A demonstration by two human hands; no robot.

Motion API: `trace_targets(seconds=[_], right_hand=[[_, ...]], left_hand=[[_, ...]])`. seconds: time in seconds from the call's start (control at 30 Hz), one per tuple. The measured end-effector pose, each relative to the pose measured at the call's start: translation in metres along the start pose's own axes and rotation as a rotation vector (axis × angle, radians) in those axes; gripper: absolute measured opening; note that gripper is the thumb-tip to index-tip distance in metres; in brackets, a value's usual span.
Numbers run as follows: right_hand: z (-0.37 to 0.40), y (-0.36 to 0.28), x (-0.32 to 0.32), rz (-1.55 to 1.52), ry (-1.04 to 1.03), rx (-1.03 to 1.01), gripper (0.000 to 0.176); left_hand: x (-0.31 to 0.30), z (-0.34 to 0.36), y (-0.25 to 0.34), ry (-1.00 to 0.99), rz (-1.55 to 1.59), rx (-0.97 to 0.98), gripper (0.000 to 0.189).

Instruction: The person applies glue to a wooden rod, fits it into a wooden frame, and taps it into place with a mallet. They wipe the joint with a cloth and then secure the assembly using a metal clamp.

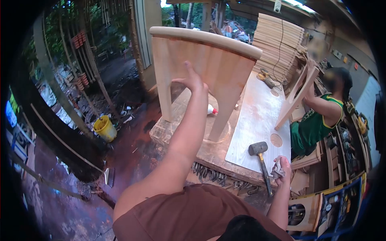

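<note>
A pale wooden piece of furniture [209, 60] with a rounded top edge, a broad panel and splayed legs stands upright on the workbench [183, 134]. My left hand [193, 80] reaches to its panel, thumb up and fingers spread; whether the palm presses on the wood is hard to tell. A crumpled greyish rag [277, 168] is gripped in my right hand [285, 166], at the bench's near right. Just left of that hand lies a rubber mallet [262, 162], its black head on a whitish board [251, 128]. Behind the furniture's leg, a white bottle with a red cap [212, 109] partly shows.
To the right, a person in a green top [321, 120] holds a wooden frame [295, 98]. Stacked wooden slats [277, 44] rise behind the bench, near a corded power tool [267, 78]. Clamps [209, 170] fill the space under the benchtop. A yellow bucket [105, 128] stands left.
</note>
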State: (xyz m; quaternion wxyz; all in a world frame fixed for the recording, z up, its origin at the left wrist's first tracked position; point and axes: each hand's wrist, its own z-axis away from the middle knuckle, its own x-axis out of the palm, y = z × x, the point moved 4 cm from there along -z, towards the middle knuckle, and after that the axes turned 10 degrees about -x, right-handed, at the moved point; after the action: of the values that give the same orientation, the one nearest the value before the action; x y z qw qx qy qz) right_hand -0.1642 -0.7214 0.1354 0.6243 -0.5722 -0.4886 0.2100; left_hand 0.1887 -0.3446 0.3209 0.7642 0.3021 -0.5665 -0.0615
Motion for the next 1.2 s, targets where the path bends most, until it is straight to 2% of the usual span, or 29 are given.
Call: trace_targets(seconds=[0.17, 0.23, 0.27, 0.33, 0.37, 0.5, 0.57, 0.6, 0.63, 0.7, 0.77, 0.8, 0.83, 0.87, 0.9, 0.93, 1.0, 1.03, 1.07, 1.2], right_hand=[[-0.008, -0.005, 0.025, -0.09, -0.106, -0.011, 0.033], [-0.013, -0.001, 0.033, -0.019, -0.131, 0.008, 0.036], [-0.015, 0.002, 0.038, 0.052, -0.158, 0.026, 0.039], [-0.017, 0.003, 0.047, 0.061, -0.128, 0.029, 0.037], [-0.02, 0.006, 0.052, 0.032, -0.142, 0.043, 0.034], [-0.028, 0.0, 0.089, 0.004, -0.232, 0.035, 0.03], [-0.035, -0.004, 0.111, 0.0, -0.281, -0.002, 0.03], [-0.038, -0.003, 0.119, -0.004, -0.268, -0.004, 0.03], [-0.043, -0.005, 0.127, -0.014, -0.281, -0.068, 0.029], [-0.054, -0.016, 0.145, -0.001, -0.317, -0.209, 0.029], [-0.058, -0.04, 0.169, 0.045, -0.303, -0.247, 0.028], [-0.059, -0.056, 0.184, 0.094, -0.313, -0.275, 0.028], [-0.06, -0.077, 0.202, 0.215, -0.296, -0.393, 0.027], [-0.061, -0.098, 0.223, 0.343, -0.282, -0.509, 0.027], [-0.063, -0.115, 0.246, 0.358, -0.243, -0.683, 0.025], [-0.063, -0.13, 0.268, 0.373, -0.202, -0.858, 0.023], [-0.064, -0.164, 0.307, 0.758, -0.152, -1.054, 0.018], [-0.067, -0.176, 0.325, 0.88, -0.113, -1.207, 0.016], [-0.07, -0.183, 0.342, 1.001, -0.076, -1.357, 0.014], [-0.092, -0.191, 0.386, 1.276, -0.022, -1.478, 0.013]], left_hand=[[-0.006, 0.006, -0.004, 0.019, 0.05, -0.079, 0.124], [-0.011, -0.012, -0.017, 0.083, -0.016, 0.049, 0.124], [-0.013, -0.004, -0.014, 0.084, -0.022, 0.042, 0.124], [-0.01, 0.007, -0.01, -0.045, 0.1, 0.012, 0.123], [-0.012, 0.004, -0.013, -0.05, 0.096, 0.007, 0.123], [-0.034, -0.016, -0.024, -0.076, -0.072, 0.077, 0.118], [-0.055, -0.005, -0.02, -0.104, -0.174, 0.079, 0.115], [-0.063, 0.02, -0.006, -0.319, -0.312, 0.176, 0.109], [-0.063, 0.047, 0.009, -0.541, -0.441, 0.274, 0.104], [-0.047, 0.102, 0.062, -0.595, -0.8, 1.01, 0.09], [0.011, 0.126, 0.117, -0.629, -0.645, 1.324, 0.073], [0.046, 0.118, 0.137, -0.66, -0.721, 1.415, 0.063], [0.079, 0.103, 0.149, -0.692, -0.792, 1.504, 0.055], [0.111, 0.08, 0.151, -0.748, -0.993, 1.523, 0.048], [0.131, 0.063, 0.15, -0.799, -1.19, 1.539, 0.05], [0.135, 0.06, 0.152, -0.819, -1.171, 1.524, 0.05], [0.142, 0.035, 0.129, -0.939, -1.976, 1.114, 0.062], [0.138, 0.029, 0.127, -1.003, -1.763, 1.254, 0.066], [0.137, 0.028, 0.125, -1.027, -1.747, 1.245, 0.066], [0.142, 0.019, 0.12, -1.005, -1.776, 1.27, 0.064]])
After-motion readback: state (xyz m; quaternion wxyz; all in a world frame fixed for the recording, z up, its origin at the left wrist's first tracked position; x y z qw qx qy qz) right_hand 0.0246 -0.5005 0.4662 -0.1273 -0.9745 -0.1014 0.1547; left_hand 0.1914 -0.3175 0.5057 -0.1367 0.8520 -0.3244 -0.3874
